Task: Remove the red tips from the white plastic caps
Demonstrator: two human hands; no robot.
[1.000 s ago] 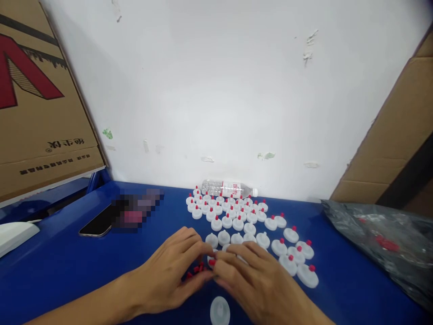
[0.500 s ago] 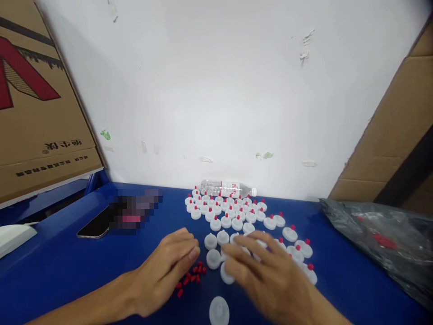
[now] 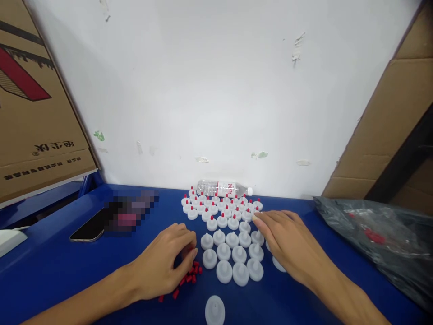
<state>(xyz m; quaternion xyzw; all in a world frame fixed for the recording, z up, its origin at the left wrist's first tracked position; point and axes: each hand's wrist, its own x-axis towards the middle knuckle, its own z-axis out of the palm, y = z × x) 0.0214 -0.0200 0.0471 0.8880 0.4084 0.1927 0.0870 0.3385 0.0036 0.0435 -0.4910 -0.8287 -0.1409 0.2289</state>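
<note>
White round caps with pointed nozzles stand on the blue table in front of me, and several bare ones (image 3: 223, 252) sit close together. A separate white cap (image 3: 214, 310) lies nearer to me. My left hand (image 3: 165, 262) is curled beside and over a small heap of red nozzle tips (image 3: 193, 271). Its thumb and fingers are bent in, and what they hold is not clear. My right hand (image 3: 287, 243) reaches over the right side of the white caps, fingers stretched out and close together, fingertips at the red-tipped caps (image 3: 233, 221). It hides several caps beneath it.
A clear plastic bottle (image 3: 223, 188) lies against the white wall (image 3: 203, 90). A phone (image 3: 89, 225) is at the left, near a blurred patch. Cardboard boxes (image 3: 43, 122) stand at both sides. A grey plastic bag (image 3: 368, 234) lies on the right.
My right hand has moved right and farther away, uncovering the bare white caps and covering the red-tipped ones on the right. My left thumb has parted a little from the fingers.
</note>
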